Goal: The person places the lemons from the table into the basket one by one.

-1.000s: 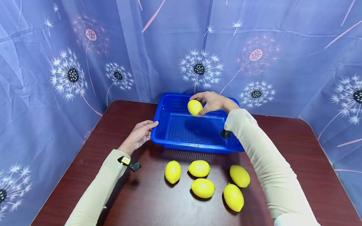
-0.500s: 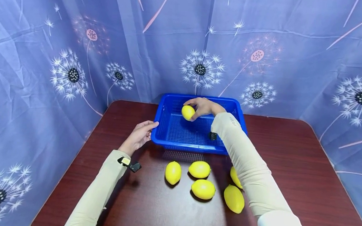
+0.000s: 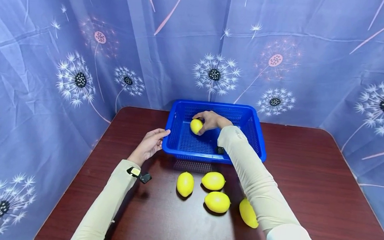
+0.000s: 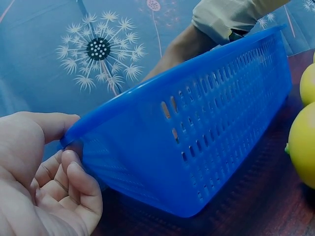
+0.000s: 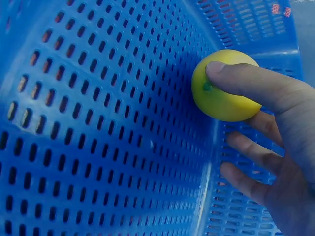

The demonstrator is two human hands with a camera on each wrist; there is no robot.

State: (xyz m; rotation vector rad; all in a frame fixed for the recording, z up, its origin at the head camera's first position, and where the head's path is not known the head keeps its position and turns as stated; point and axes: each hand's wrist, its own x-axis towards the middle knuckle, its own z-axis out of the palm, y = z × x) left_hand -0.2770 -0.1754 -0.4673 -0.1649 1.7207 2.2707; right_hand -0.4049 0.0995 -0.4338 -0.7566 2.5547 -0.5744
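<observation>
A blue plastic basket with slotted walls stands at the back of the table. My left hand pinches its left rim; the left wrist view shows the thumb over the rim and curled fingers beneath. Inside the basket, my right hand grips a lemon low over the slotted floor. The right wrist view shows the thumb across this lemon, near its green stem end; whether it touches the floor I cannot tell. In front of the basket lie more lemons: one on the left, two in the middle.
Another lemon lies on the right, partly hidden by my right sleeve. The dark red-brown table is bounded at its back and sides by a blue dandelion-print curtain.
My right hand has moved left and down into the basket with the lemon. The right sleeve now covers one front lemon and part of another. The left hand stays on the rim.
</observation>
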